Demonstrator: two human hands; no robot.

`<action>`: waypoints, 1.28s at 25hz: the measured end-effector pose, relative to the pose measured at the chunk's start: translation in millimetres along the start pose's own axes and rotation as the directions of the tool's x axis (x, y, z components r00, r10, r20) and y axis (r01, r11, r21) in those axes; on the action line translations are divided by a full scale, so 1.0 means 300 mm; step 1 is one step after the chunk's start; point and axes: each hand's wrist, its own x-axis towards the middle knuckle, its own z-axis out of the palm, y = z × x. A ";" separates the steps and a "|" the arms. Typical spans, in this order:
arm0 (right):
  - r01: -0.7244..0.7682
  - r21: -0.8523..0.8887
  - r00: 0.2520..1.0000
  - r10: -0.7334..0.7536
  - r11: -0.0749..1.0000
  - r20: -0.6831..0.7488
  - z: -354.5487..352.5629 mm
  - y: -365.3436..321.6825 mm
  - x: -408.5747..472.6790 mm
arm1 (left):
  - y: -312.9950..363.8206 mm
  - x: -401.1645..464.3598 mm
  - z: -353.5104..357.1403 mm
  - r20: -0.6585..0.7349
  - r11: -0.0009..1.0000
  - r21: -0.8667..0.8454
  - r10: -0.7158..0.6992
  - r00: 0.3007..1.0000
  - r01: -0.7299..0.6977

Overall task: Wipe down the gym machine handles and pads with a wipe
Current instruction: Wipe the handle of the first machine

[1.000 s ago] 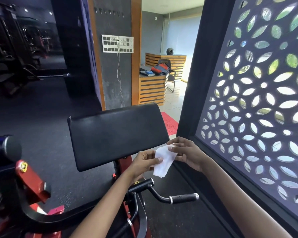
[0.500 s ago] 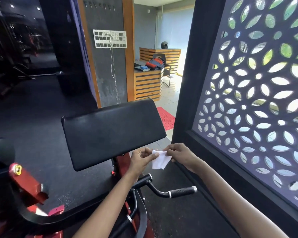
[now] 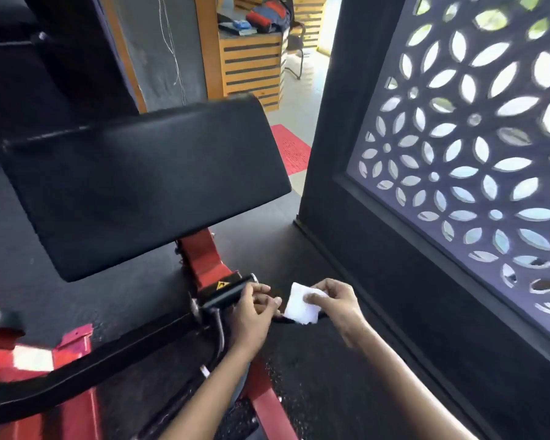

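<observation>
Right now my right hand (image 3: 334,304) pinches the folded white wipe (image 3: 300,304) over the machine's black handle bar (image 3: 278,319), low beside the patterned screen (image 3: 477,147). My left hand (image 3: 251,314) curls loosely just beside it, below the black arm pad (image 3: 146,185), its grip holding nothing I can see.

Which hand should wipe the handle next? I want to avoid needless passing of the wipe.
Right. The right hand already pinches the wipe, which lies against the handle. The left hand holds no wipe and seems to steady the bar.
</observation>
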 end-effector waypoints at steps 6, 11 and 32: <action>0.106 -0.429 0.820 -0.323 0.897 -0.472 -0.049 0.321 0.322 | -0.404 0.193 0.117 0.167 0.699 0.640 0.279 0.946 -0.319; 0.474 -0.792 0.770 -0.617 0.384 0.162 0.125 0.606 0.281 | -0.571 0.235 0.193 0.220 0.513 0.794 0.258 0.941 -0.326; 0.534 -0.756 0.713 -0.681 0.378 0.163 0.124 0.595 0.280 | -0.588 0.236 0.188 0.228 0.543 0.762 0.286 0.931 -0.353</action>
